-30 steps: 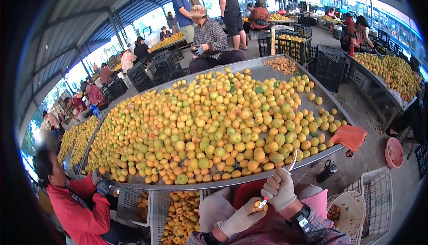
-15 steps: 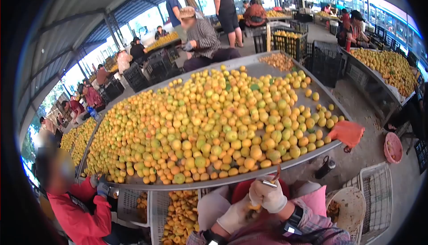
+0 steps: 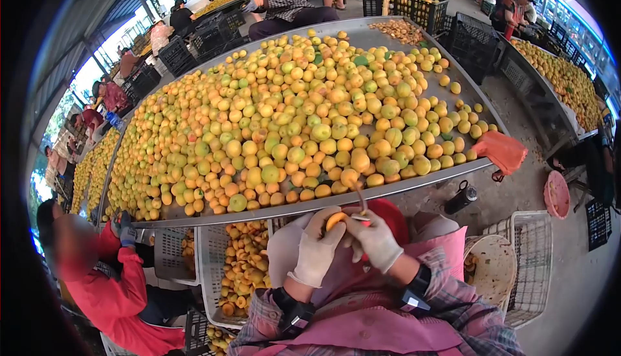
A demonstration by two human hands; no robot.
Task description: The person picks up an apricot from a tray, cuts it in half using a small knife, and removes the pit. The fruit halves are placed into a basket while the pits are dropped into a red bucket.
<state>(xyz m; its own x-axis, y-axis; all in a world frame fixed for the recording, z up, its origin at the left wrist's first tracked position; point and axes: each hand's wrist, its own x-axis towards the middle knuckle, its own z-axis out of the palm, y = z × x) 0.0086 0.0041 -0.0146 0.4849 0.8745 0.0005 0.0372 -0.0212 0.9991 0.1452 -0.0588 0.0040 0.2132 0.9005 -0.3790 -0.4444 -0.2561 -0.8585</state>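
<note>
My left hand (image 3: 315, 250), in a white glove, is closed on a cut apricot (image 3: 334, 221) with its orange flesh showing. Close beside it, my gloved right hand (image 3: 376, 242) is wrapped round a small knife (image 3: 359, 195) with a thin, curved blade and some red at the grip. The blade points up toward the table edge, and its tip overlaps an orange apricot in this view. Both hands are over my lap, just in front of a metal-rimmed table (image 3: 259, 215) heaped with whole apricots (image 3: 278, 129).
At my left, a white crate (image 3: 212, 272) holds cut apricots; a co-worker in a red jacket (image 3: 107, 291) sits beyond it. A bucket (image 3: 495, 265) and a white basket (image 3: 533, 265) stand at my right. An orange bag (image 3: 501, 151) hangs at the table corner, above a black bottle (image 3: 461, 198).
The view has tipped downward. My hands have turned and moved slightly apart, bringing the cut apricot into sight in my left fingers. The knife now lies lower and points forward.
</note>
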